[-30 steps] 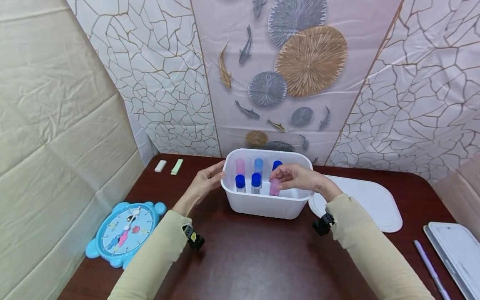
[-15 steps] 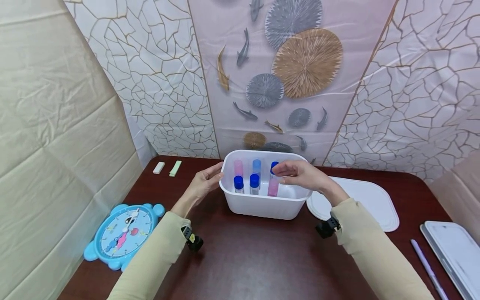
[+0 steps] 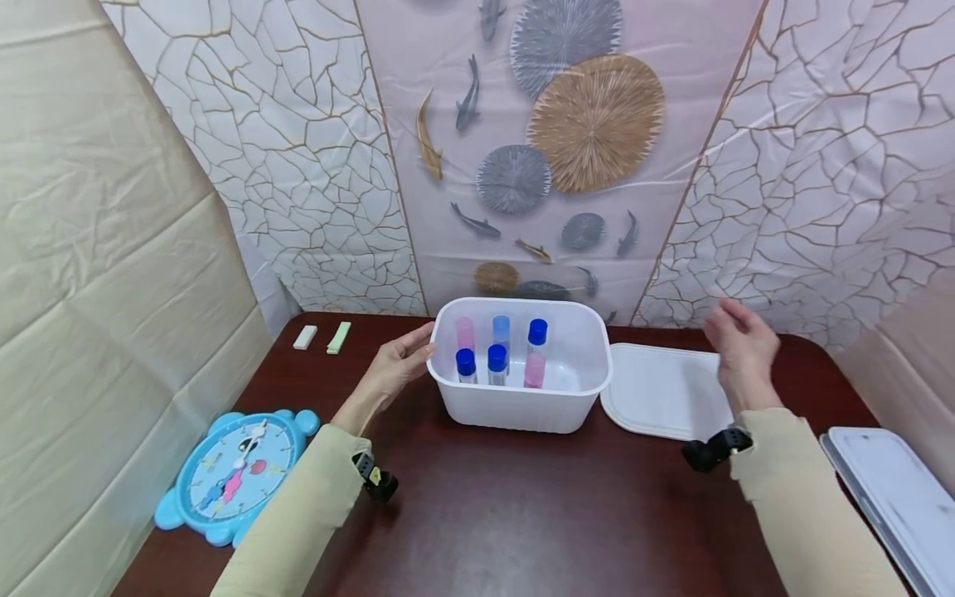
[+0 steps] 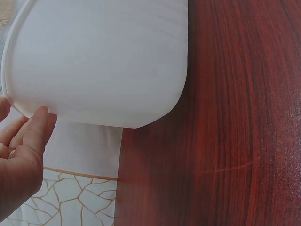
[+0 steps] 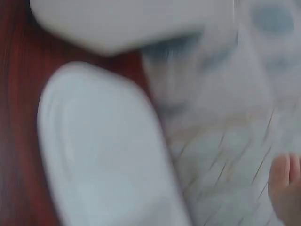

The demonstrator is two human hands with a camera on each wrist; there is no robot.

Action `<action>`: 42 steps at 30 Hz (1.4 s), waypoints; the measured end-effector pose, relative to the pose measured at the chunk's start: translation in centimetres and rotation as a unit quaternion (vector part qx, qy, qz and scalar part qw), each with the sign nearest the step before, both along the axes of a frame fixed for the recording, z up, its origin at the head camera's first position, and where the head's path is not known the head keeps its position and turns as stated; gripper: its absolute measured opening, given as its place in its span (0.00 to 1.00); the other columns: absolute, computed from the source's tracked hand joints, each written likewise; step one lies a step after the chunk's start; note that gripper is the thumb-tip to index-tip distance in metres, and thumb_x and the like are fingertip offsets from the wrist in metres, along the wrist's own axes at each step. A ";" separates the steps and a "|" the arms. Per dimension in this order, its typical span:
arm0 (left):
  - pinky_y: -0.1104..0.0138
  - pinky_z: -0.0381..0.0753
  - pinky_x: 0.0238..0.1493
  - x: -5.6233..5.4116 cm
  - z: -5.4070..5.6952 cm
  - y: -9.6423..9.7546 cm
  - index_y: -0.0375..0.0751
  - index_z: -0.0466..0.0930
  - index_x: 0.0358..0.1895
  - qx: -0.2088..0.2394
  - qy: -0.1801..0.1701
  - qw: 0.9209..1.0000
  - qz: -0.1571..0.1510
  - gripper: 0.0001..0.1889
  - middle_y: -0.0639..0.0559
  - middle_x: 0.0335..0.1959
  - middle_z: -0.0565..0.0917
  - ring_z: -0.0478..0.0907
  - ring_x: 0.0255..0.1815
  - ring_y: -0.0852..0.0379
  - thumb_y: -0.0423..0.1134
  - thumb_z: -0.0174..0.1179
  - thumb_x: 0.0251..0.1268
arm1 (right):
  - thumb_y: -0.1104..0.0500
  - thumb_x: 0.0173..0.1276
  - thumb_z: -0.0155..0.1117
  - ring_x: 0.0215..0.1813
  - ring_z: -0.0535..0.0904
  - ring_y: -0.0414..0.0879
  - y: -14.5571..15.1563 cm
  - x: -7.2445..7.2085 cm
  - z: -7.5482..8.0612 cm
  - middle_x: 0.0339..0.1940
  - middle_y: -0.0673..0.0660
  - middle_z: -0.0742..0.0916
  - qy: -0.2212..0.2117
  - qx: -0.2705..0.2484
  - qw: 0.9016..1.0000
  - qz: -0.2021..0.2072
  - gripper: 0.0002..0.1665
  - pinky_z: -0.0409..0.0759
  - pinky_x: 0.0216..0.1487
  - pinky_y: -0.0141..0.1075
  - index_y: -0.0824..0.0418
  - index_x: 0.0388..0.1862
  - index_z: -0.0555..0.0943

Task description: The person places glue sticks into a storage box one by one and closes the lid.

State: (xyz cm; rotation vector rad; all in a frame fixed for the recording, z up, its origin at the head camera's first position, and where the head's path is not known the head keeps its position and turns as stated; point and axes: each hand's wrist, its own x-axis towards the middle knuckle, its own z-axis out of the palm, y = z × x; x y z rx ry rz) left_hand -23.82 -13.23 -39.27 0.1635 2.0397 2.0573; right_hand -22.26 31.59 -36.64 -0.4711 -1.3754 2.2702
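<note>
A white plastic bin point(image 3: 515, 410) stands on the dark wooden table. Inside its left and middle part several small capped tubes stand upright: dark blue caps point(image 3: 496, 358) on clear bodies, pink ones point(image 3: 534, 370) and a light blue one point(image 3: 501, 330). My left hand point(image 3: 390, 369) rests its fingertips against the bin's left end; in the left wrist view its fairly straight fingers point(image 4: 40, 125) touch the outer wall near the rim. My right hand point(image 3: 746, 352), blurred, is in the air above the white lid point(image 3: 660, 390), fingers loosely bent, with nothing visible in it.
A blue toy clock point(image 3: 239, 477) lies at the left. Toward the back left are a white block point(image 3: 305, 337) and a pale green strip point(image 3: 339, 337). A white flat case point(image 3: 899, 497) lies at the right edge. Patterned cloth point(image 3: 328, 182) hangs behind.
My right hand has let go of the front pink tube, left the bin and moved right over the lid. The tube stands in the bin. My left hand stays at the bin's end.
</note>
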 end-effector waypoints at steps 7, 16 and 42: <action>0.58 0.73 0.61 0.2 0.0 -0.5 0.42 0.62 0.70 -0.011 0.002 1.000 -0.002 0.28 0.42 0.68 0.67 0.68 0.66 0.47 0.36 0.55 0.68 | 0.58 0.67 0.59 0.39 0.72 0.30 5.3 1.4 -3.6 0.32 0.38 0.75 -0.260 0.089 0.955 -0.109 0.28 0.70 0.43 0.20 0.53 0.67 0.71; 0.59 0.73 0.60 0.3 0.0 -0.6 0.45 0.62 0.70 -0.025 -0.002 1.000 0.002 0.28 0.45 0.68 0.68 0.69 0.65 0.48 0.38 0.55 0.68 | 0.55 0.67 0.58 0.56 0.72 0.36 6.7 2.2 -5.8 0.42 0.39 0.80 -0.341 0.155 0.918 -0.130 0.28 0.68 0.62 0.27 0.53 0.66 0.71; 0.58 0.72 0.62 0.0 -0.2 -0.1 0.41 0.62 0.70 0.004 -0.002 1.000 -0.009 0.26 0.42 0.68 0.68 0.68 0.66 0.47 0.34 0.53 0.69 | 0.64 0.61 0.48 0.57 0.71 0.67 8.1 3.0 -8.1 0.58 0.71 0.76 -0.390 0.366 0.836 -0.121 0.22 0.71 0.54 0.55 0.71 0.52 0.75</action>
